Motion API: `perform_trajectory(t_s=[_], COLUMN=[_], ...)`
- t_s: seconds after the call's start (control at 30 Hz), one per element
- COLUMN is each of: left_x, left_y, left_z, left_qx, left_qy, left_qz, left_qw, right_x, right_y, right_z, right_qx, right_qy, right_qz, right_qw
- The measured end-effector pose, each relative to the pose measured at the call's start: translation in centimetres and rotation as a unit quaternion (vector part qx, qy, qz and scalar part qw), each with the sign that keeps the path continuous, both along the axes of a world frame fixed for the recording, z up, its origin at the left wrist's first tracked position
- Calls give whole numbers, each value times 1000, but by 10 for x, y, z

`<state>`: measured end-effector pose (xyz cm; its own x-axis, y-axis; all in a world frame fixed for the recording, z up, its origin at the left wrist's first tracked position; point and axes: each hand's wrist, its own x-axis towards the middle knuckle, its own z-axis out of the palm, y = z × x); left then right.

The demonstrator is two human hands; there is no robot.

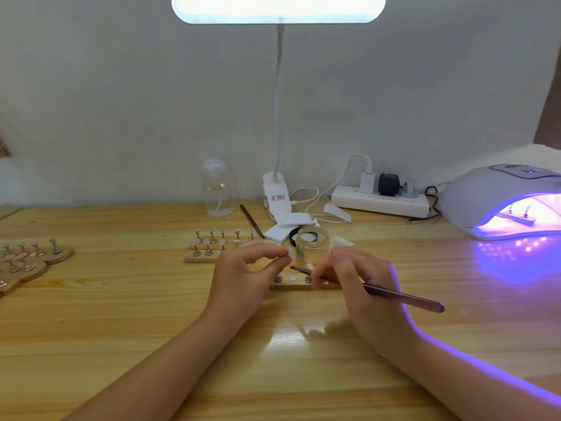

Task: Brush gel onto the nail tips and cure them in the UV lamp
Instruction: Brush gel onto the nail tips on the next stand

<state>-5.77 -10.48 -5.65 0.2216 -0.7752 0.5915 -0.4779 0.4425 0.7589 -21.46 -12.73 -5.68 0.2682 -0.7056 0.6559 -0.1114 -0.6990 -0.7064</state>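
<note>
The wooden table [121, 344] stretches wide under the bright desk lamp [277, 9], and off at the right edge the UV lamp [485, 202] glows violet with a strip of stands already inside its mouth, well apart from where the work is going on. Behind the hands, a wooden holder [200, 255] carries 2 rows of nail tips on little metal stands, and more such holders [33, 259] sit at the far left. Nearer in, just behind the hands, stands the open gel jar [312, 244]. The left hand [243, 278] has its thumb and fingers curled in a pinch on a single nail tip [290, 253], held up just left of the jar and above a small wooden base [303, 285] with 2 metal stands still on it. The right hand [358, 287] grips the brush [379, 291], fingers wrapped close to the bristle end. The brush's long axis runs from the handle low at the right up and leftward to the bristles [294, 268], which point straight toward the pinched tip and sit just below and right of it, near but not touching, as far as I can tell. The right hand is plainly the one to close that small gap, I'd say, moving up and left.
</note>
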Motion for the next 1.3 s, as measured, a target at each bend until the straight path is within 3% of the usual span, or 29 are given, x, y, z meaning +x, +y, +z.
perform_trajectory(t_s=[0.17, 0.33, 0.47, 0.6, 0.77, 0.9, 1.07, 1.2, 1.3], left_x=[1, 0, -1, -2, -1, -2, -4, -3, -1], left_y=[-2, -2, -1, 1, 1, 3, 5, 4, 2], left_z=[-1, -1, 0, 2, 2, 4, 6, 5, 2], left_qx=[2, 4, 2, 2, 2, 7, 13, 11, 13], left_qy=[-5, 4, 21, 18, 0, 6, 26, 17, -9], left_qz=[-1, -4, -21, -18, 4, 12, -2, -1, 11], left_qw=[1000, 1000, 1000, 1000, 1000, 1000, 1000, 1000, 1000], right_x=[1, 0, 1, 0, 0, -1, -1, -2, -2], right_y=[-1, 0, -2, 0, -1, 2, -1, 1, 0], right_z=[1, 0, 0, 0, 0, 0, 0, -1, 0], right_qx=[-10, -13, -11, 10, 12, 16, 26, 40, 3], right_qy=[33, -3, 30, -7, 12, -39, 7, -51, -8], right_qz=[-44, -12, -39, -7, -12, 3, -10, 21, -23], right_qw=[998, 1000, 999, 1000, 1000, 999, 1000, 998, 1000])
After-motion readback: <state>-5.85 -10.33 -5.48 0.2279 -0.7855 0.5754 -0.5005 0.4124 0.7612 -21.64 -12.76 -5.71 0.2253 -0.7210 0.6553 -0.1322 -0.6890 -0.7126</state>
